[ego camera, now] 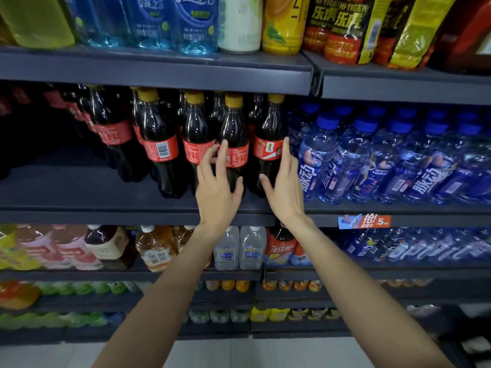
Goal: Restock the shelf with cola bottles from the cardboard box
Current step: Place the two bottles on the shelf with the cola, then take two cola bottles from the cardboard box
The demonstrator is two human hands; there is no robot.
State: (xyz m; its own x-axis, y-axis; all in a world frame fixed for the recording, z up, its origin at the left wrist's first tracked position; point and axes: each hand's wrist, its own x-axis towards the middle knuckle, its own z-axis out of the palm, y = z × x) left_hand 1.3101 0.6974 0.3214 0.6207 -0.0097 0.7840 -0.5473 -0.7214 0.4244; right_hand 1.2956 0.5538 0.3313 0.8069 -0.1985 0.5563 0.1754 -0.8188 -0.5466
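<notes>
Several dark cola bottles with yellow caps and red labels stand in rows on the middle shelf (132, 209). My left hand (219, 187) reaches up to a front cola bottle (233, 128), fingers straight and touching its label. My right hand (285, 187) lies with straight fingers along the right side of the rightmost cola bottle (268, 134), thumb at its lower front. Neither hand closes around a bottle. The cardboard box is out of view.
Blue drink bottles (372, 160) crowd the shelf right of the colas. The shelf's left part (66, 187) is dark with bare room in front. Water, juice and yellow packs stand on the shelf above. Tea and water bottles (239, 248) fill the shelf below.
</notes>
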